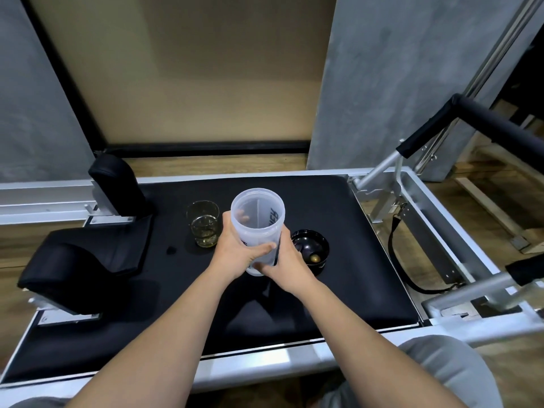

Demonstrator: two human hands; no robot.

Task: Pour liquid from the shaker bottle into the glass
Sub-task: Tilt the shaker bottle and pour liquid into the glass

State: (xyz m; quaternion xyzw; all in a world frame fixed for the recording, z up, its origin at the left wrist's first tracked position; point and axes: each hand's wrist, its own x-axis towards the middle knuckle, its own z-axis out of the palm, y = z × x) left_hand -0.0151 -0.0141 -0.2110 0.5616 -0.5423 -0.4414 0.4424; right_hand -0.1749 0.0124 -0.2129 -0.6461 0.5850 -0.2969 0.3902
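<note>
1. A black padded platform (338, 207) in a silver metal frame (459, 240) fills the view, with two black shoulder rests (117, 184) along its left edge and a padded bar (497, 125) rising beyond its right edge.
2. My left hand (235, 254) and my right hand (287, 266) both close around the lower half of the shaker bottle (259, 219), fingers wrapped tight against its translucent wall.
3. I hold the shaker bottle upright and lidless above the middle of the platform, its open mouth facing up; I cannot tell whether any liquid remains inside.
4. The black lid (310, 250) lies upside down on the platform just right of the bottle.
5. The glass (203, 223) stands just left of the bottle, toward the far edge, with pale yellow liquid in its bottom.
</note>
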